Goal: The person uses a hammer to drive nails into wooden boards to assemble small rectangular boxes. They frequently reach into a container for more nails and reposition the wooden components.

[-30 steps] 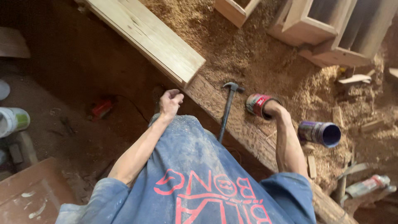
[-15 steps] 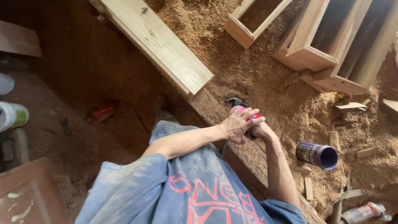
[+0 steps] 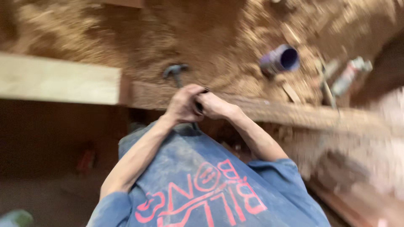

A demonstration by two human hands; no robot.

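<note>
The view is blurred by motion. My left hand (image 3: 182,106) and my right hand (image 3: 215,105) meet over a rough wooden beam (image 3: 303,115), fingers closed around a small dark can (image 3: 200,105) that is almost hidden between them. A hammer (image 3: 176,71) lies just beyond the hands with its head on the sawdust. Its handle runs back under my hands. My blue shirt with red print (image 3: 202,189) fills the lower middle.
A pale plank (image 3: 59,80) lies at the left, end-on to the beam. A purple open tube (image 3: 280,59) and a bottle-like thing (image 3: 349,73) rest in sawdust at the upper right. A small red object (image 3: 86,160) sits on the dark floor.
My left hand left the beam and joined my right hand on the can. The view has since swung, so the plank and beam now lie across the picture.
</note>
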